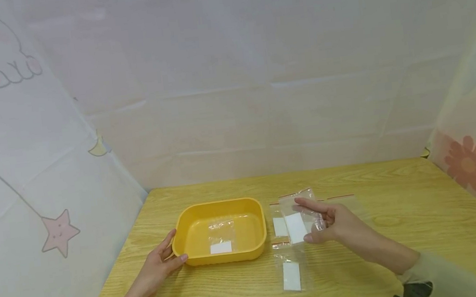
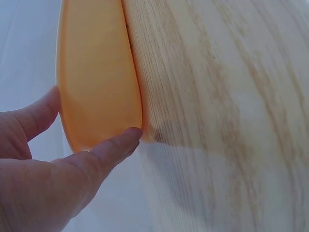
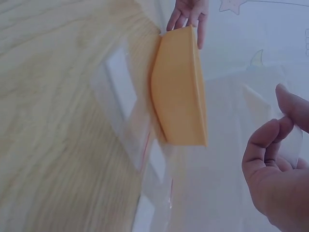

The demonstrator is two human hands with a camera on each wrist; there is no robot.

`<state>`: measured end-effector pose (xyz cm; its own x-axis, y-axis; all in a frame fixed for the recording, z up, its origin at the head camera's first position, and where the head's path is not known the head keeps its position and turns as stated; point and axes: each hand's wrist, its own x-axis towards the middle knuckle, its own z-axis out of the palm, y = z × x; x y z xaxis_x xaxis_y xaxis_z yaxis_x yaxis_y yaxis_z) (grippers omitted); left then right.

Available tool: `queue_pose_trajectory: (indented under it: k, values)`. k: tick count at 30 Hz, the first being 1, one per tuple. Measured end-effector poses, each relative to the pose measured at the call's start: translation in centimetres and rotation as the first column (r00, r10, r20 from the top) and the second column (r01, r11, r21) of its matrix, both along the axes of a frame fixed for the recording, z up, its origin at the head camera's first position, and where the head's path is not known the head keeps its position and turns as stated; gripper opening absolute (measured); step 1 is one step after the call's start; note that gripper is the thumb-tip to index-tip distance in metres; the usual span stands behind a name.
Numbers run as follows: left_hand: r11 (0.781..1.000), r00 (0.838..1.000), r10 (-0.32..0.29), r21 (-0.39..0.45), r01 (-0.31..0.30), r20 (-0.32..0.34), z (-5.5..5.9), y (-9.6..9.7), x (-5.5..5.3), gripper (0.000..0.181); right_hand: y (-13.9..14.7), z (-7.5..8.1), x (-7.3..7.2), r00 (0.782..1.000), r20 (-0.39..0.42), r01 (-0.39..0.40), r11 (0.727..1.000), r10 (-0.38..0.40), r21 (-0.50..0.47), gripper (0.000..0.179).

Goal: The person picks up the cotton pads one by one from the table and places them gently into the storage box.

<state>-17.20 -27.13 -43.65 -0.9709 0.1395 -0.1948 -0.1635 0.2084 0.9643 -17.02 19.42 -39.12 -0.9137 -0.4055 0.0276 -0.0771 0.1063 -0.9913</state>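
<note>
A yellow plastic tray (image 1: 221, 257) stands on the table, with a clear zip bag holding a white piece (image 1: 221, 247) lying inside it. My left hand (image 1: 156, 268) rests against the tray's left end, its extended fingers and thumb spread around the near corner. In the left wrist view, fingertips touch the tray's outer wall (image 2: 99, 72). To the right, my right hand (image 1: 337, 225) pinches a clear zip bag (image 1: 296, 227) with a white piece in it, raised above other bags. The right wrist view shows that hand (image 3: 275, 169) beside the tray, fingers bent toward the thumb.
Beneath and beside the held bag, more zip bags lie on the wood table (image 1: 218, 291). One bag with a white piece (image 1: 291, 276) lies nearest me. Another (image 1: 279, 226) is partly covered by the raised bag. A pale printed cloth (image 1: 261, 117) hangs behind and at both sides.
</note>
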Motion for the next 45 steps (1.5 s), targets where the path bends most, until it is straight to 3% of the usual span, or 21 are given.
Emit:
queue_pose_trajectory:
  k: [7,13,19,25,37,45]
  values:
    - [1.0,1.0,-0.004,0.004,0.004,-0.004,0.1,0.0,0.1,0.089,-2.2,0.6,-2.0,1.0,-0.009,-0.014,1.0,0.014,-0.016,0.091]
    - [1.0,1.0,-0.015,0.003,0.015,-0.005,0.1,-0.1,0.0,0.088,-4.4,0.7,-3.8,0.998,0.018,-0.061,0.993,0.063,-0.104,0.089]
    - [1.0,1.0,-0.025,0.002,0.025,-0.009,0.2,0.0,0.1,0.088,-7.0,0.3,-5.2,0.988,0.057,-0.13,0.966,0.146,-0.225,0.087]
    - [1.0,1.0,-0.009,-0.014,0.009,-0.01,0.2,0.1,0.0,0.086,-9.5,-0.4,-6.2,0.977,0.063,-0.178,0.943,0.203,-0.28,0.086]
    - [1.0,1.0,0.003,-0.016,-0.004,-0.013,0.0,0.1,0.0,0.087,-14.8,-1.5,-7.5,0.975,0.177,-0.091,0.966,0.136,-0.24,0.083]
    - [1.0,1.0,0.009,-0.018,-0.009,-0.01,-0.1,0.1,0.0,0.089,-17.4,-3.0,-7.9,0.959,0.256,-0.052,0.965,0.12,-0.257,0.081]
